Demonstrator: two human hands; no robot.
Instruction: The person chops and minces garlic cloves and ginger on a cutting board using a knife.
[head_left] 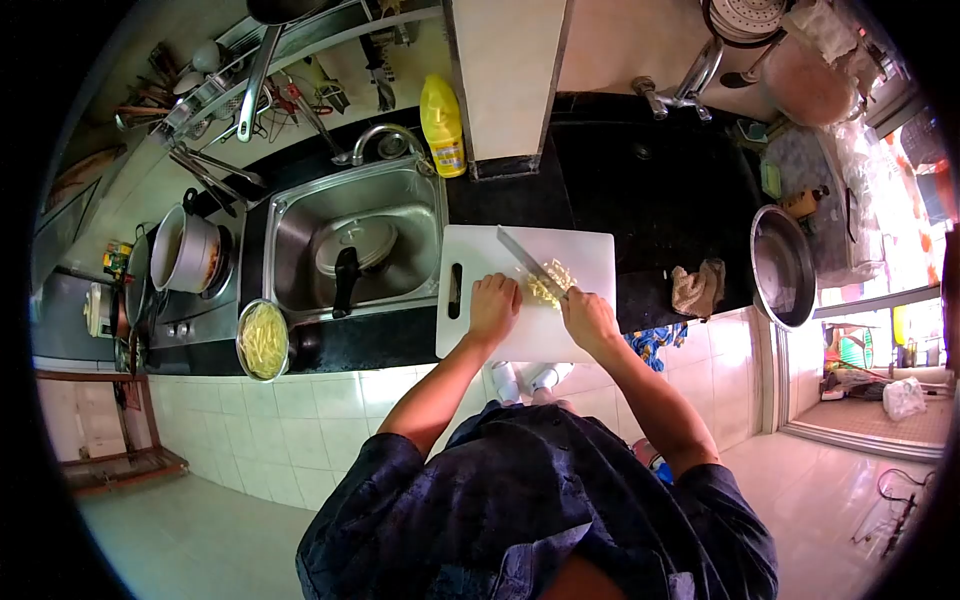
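Observation:
A white cutting board (470, 345) lies on the black counter in the middle of the view. Small pale chopped pieces (550, 285) are heaped on its right half. My right hand (590, 318) is closed round the handle of a knife (527, 255), whose blade points up and to the left across the heap. Left of the pieces, my left hand (494, 308) rests on the board with its fingers curled in; whatever may be under the fingertips is hidden.
A steel sink (283, 290) with a lid inside is on the left, beside a bowl of pale strips (264, 342). Behind stands a yellow bottle (442, 128). A cloth (697, 288) and steel basin (783, 268) are right; a pot (188, 252) sits far left.

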